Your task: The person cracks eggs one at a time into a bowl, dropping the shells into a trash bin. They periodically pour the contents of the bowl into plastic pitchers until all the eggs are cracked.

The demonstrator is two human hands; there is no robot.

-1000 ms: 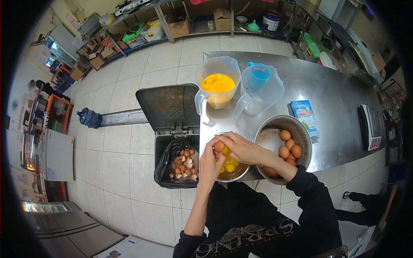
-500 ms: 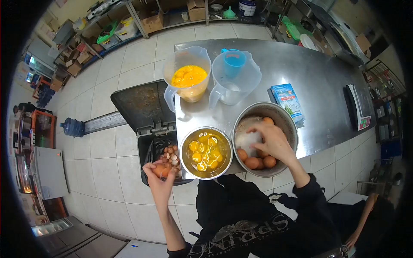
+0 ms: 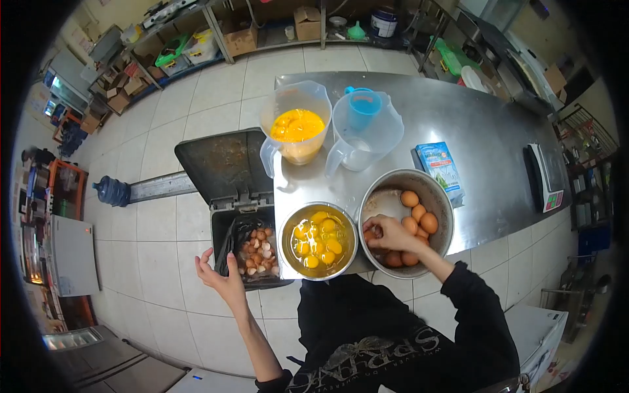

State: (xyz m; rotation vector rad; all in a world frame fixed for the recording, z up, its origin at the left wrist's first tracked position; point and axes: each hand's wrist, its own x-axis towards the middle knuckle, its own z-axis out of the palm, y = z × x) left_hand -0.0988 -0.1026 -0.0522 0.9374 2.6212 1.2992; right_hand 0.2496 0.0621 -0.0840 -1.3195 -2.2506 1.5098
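The right hand (image 3: 386,234) reaches into the large steel bowl (image 3: 440,196) at the near edge of the steel table (image 3: 485,131). Its fingers are curled around one brown egg (image 3: 371,234), which shows between the fingertips on the side facing the yolk bowl. The egg is enclosed by the fingers and sits low in the bowl, near the wall closest to the person. More brown eggs (image 3: 419,219) lie just beyond and to the outer side of this grip, some touching one another; a few rest beneath the wrist.

The left hand (image 3: 223,278) is spread open, fingers apart, palm turned upward, and holds nothing. It hovers over the tiled floor just beside the near corner of the waste bin (image 3: 226,236). Broken eggshells (image 3: 259,252) fill the bin's black liner, directly ahead of the open fingers. The bin lid (image 3: 226,167) stands raised, further from the hand.

Between the two hands stands the smaller steel bowl (image 3: 283,243), holding cracked yolks (image 3: 319,239) in liquid. It sits just beside the egg bowl.

Beyond the right-hand grip, well apart from it, stand a jug of yellow egg liquid (image 3: 296,131) and a clear jug (image 3: 367,141) containing a blue cup (image 3: 362,105). A carton (image 3: 440,169) lies flat outside the egg bowl's far rim. A scale (image 3: 547,177) sits further out along the table.
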